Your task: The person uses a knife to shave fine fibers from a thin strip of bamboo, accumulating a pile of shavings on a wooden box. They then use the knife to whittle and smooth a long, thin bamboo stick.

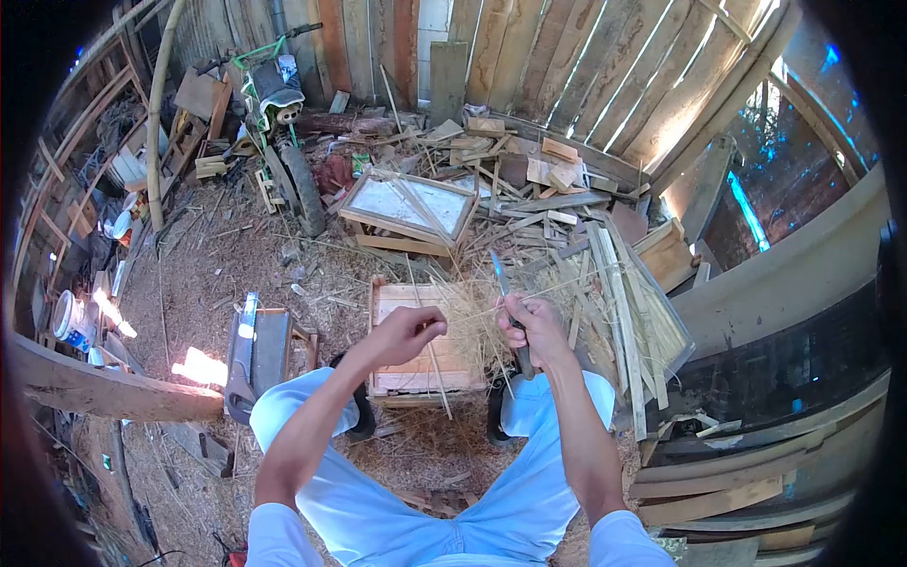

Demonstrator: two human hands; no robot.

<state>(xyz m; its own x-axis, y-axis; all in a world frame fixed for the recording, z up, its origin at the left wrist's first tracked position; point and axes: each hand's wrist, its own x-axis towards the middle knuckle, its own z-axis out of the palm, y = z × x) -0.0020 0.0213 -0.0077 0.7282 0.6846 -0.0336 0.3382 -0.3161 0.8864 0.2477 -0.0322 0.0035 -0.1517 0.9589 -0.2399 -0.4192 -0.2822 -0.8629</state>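
Note:
My right hand (537,331) is wrapped round the dark handle of a knife (499,272), whose blade points up and away from me. Over the left part of a low wooden bench (387,300), my left hand (413,333) has its fingers curled together; what they pinch, if anything, is too small to make out. A thin strip (436,364) slants across the bench top between my hands. Beside and under my right hand lies a tangle of pale fine shavings (472,321).
A handsaw (244,350) rests on a small dark stool (271,345) at the left. Long wood strips (619,312) lie at the right. Farther back are a framed tray (406,203), scrap wood (557,203) and a motorbike (283,132). Shavings cover the ground.

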